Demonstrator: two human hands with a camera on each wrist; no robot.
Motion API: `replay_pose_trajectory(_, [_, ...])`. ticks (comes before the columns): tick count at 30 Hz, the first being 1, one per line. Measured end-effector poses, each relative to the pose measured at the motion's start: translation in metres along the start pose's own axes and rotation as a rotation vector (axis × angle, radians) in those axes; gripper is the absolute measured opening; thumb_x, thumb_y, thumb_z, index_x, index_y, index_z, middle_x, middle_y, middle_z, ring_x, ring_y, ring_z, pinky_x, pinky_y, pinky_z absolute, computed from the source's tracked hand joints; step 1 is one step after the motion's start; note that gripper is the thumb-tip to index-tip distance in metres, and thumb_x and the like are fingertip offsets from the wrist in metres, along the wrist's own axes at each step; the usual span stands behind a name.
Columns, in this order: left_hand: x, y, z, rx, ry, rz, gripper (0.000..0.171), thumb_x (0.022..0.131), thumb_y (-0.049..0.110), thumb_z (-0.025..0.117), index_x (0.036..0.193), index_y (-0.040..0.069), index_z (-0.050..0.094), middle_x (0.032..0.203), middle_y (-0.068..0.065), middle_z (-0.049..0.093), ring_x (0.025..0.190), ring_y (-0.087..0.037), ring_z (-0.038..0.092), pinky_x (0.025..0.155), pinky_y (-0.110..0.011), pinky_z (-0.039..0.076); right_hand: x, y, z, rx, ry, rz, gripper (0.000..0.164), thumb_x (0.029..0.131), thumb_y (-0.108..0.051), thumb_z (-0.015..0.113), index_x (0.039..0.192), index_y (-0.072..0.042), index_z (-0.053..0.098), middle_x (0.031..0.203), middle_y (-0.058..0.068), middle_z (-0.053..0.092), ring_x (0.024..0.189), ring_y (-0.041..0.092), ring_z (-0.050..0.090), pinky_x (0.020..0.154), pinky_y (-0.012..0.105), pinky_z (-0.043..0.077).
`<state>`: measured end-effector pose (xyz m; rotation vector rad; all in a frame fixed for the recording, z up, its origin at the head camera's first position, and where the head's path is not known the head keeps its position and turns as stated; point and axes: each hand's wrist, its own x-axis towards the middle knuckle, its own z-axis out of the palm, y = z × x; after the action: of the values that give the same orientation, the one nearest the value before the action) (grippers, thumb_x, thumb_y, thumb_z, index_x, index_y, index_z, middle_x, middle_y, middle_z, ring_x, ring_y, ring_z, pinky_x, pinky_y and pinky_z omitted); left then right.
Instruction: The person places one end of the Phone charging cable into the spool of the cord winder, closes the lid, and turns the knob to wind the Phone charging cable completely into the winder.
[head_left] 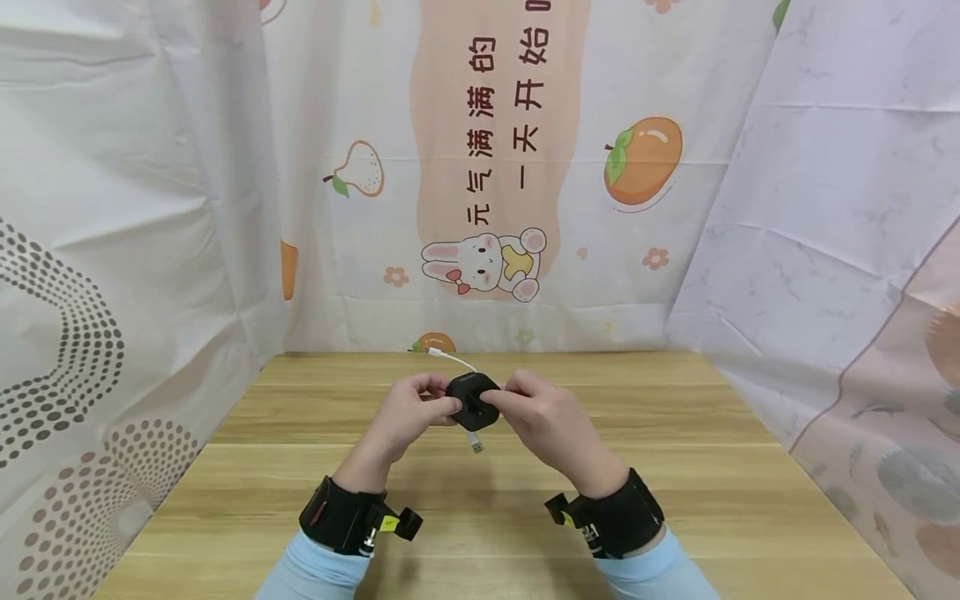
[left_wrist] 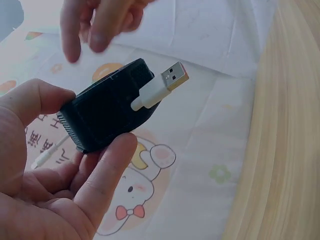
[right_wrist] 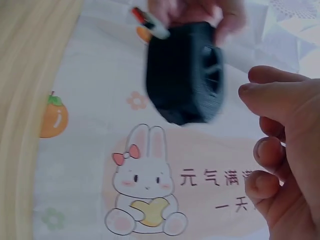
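My left hand [head_left: 401,415] holds a black cable winder [left_wrist: 102,112] with flat, angular sides, gripping it between thumb and fingers above the table. A white USB plug [left_wrist: 160,87] sticks out of one side of the winder. From the opposite side runs a thin white cable [head_left: 461,362], ending in a smaller white connector [head_left: 435,352]. My right hand [head_left: 551,421] hovers close to the winder's open face, fingers loosely bent. In the right wrist view a gap shows between the right fingertips [right_wrist: 247,92] and the winder, and nothing is in that hand.
Below both hands lies a wooden table [head_left: 480,533]. A printed cloth [head_left: 352,250] with a rabbit, fruit and writing hangs behind its far edge. Pale curtains [head_left: 127,208] stand along the left and right sides. Each wrist wears a black strap [head_left: 345,517] with a small camera.
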<state>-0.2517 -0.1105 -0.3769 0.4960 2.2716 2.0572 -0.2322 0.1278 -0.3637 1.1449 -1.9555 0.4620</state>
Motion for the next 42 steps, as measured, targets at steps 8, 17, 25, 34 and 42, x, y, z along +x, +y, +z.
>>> replay_pose_trajectory(8, [0.001,-0.002,-0.004,0.007,-0.042,-0.035,0.024,0.091,0.006,0.07,0.112,-0.006,0.067,0.105,-0.017,0.064,0.092,-0.027,0.069,0.079,-0.041,0.061,0.0,0.001,-0.013,0.004,0.01,0.002,0.025,0.084,0.004,0.079,0.103,-0.012,0.08,0.098,0.001,0.066,0.082,0.016,0.061,0.063,0.028,0.052])
replay_pose_trajectory(17, [0.0,-0.001,-0.003,0.03,-0.091,-0.034,0.027,0.093,0.011,0.072,0.112,-0.008,0.069,0.102,-0.018,0.068,0.087,-0.027,0.071,0.077,-0.039,0.061,-0.003,0.003,-0.001,-0.059,-0.044,-0.031,0.024,0.084,0.002,0.08,0.099,-0.017,0.082,0.096,0.0,0.065,0.084,0.017,0.062,0.063,0.027,0.052])
replay_pose_trajectory(25, [-0.001,0.0,0.002,0.046,-0.146,-0.022,0.026,0.091,0.01,0.075,0.109,-0.008,0.07,0.098,-0.017,0.069,0.085,-0.028,0.07,0.072,-0.04,0.061,-0.007,-0.001,0.01,-0.133,-0.14,-0.014,0.026,0.084,-0.006,0.084,0.1,-0.027,0.083,0.089,-0.004,0.061,0.08,0.016,0.06,0.059,0.026,0.052])
replay_pose_trajectory(34, [0.001,0.001,0.004,0.016,-0.135,-0.023,0.029,0.088,0.006,0.077,0.111,-0.01,0.07,0.096,-0.019,0.065,0.086,-0.027,0.069,0.073,-0.041,0.062,-0.008,0.006,0.011,-0.157,-0.077,0.04,0.02,0.078,-0.028,0.091,0.095,-0.021,0.083,0.078,-0.007,0.059,0.064,0.01,0.057,0.052,0.025,0.05])
replay_pose_trajectory(42, [0.0,0.003,0.01,-0.027,-0.052,0.031,0.03,0.087,0.003,0.078,0.111,-0.01,0.067,0.096,-0.017,0.064,0.081,-0.025,0.068,0.074,-0.041,0.061,-0.008,0.004,0.02,-0.148,0.038,0.086,0.018,0.083,-0.025,0.087,0.087,-0.009,0.077,0.075,-0.001,0.061,0.064,0.014,0.061,0.054,0.028,0.054])
